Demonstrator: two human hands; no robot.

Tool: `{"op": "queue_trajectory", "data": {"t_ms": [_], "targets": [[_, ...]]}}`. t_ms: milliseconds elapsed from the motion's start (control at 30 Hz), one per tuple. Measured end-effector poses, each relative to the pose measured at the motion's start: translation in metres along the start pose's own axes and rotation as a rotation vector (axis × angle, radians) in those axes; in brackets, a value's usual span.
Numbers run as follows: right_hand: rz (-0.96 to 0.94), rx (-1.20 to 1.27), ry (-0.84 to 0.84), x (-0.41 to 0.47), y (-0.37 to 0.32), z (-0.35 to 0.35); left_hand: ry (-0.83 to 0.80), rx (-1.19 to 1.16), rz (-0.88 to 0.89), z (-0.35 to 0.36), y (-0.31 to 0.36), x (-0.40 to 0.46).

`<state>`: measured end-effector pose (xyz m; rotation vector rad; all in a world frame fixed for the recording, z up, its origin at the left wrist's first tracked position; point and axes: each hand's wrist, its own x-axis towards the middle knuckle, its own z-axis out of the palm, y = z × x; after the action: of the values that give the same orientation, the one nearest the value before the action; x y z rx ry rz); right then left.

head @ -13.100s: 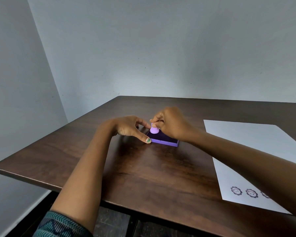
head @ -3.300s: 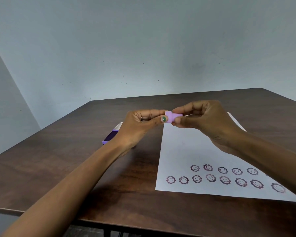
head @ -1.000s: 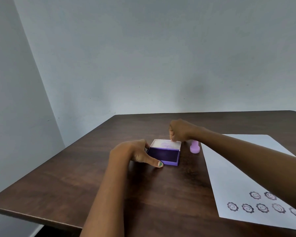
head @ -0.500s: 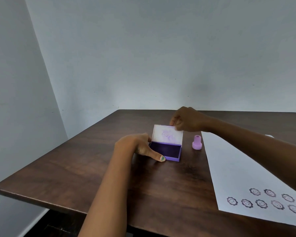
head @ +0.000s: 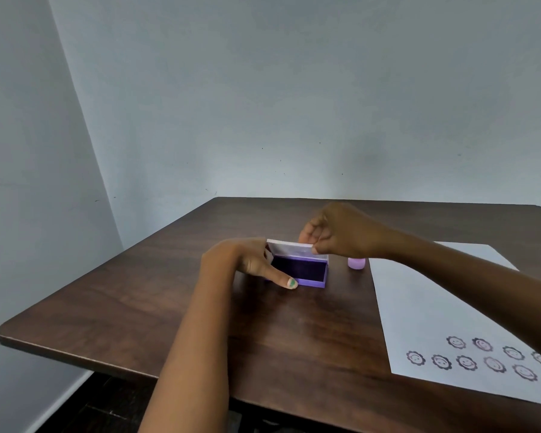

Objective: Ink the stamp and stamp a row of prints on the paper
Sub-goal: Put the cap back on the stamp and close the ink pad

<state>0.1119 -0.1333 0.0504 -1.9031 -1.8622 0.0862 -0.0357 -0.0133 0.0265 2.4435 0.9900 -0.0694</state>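
Right hand (head: 341,234) — pinch grip on lid (head: 297,249)

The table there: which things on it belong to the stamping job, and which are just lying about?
Part of the job:
- ink pad, steadied by the left hand
- its lid, pinched by the right hand
- stamp, standing beside the pad
- paper with smiley prints

Just lying about:
- nothing; only the table itself
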Motion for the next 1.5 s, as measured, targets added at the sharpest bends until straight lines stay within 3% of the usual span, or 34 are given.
{"op": "queue_trajectory", "data": {"t_ms": [367, 600, 800, 1500], "targets": [[-0.043, -0.116, -0.005, -0.025, -0.002, 0.029, -0.04, -0.099, 0.014, -0.008, -0.015, 0.0], [-0.013, -0.048, 0.037, -0.021, 0.003, 0.021, 0.007, -0.158, 0.074, -0.007, -0.013, -0.002], [0.071, -0.133, -0.127, -0.014, 0.002, 0.021, 0.026, -0.171, 0.115, -0.006, -0.014, 0.001], [0.08, -0.209, -0.129, -0.012, 0.008, 0.017, 0.006, -0.224, 0.149, 0.0, -0.005, 0.001]]}}
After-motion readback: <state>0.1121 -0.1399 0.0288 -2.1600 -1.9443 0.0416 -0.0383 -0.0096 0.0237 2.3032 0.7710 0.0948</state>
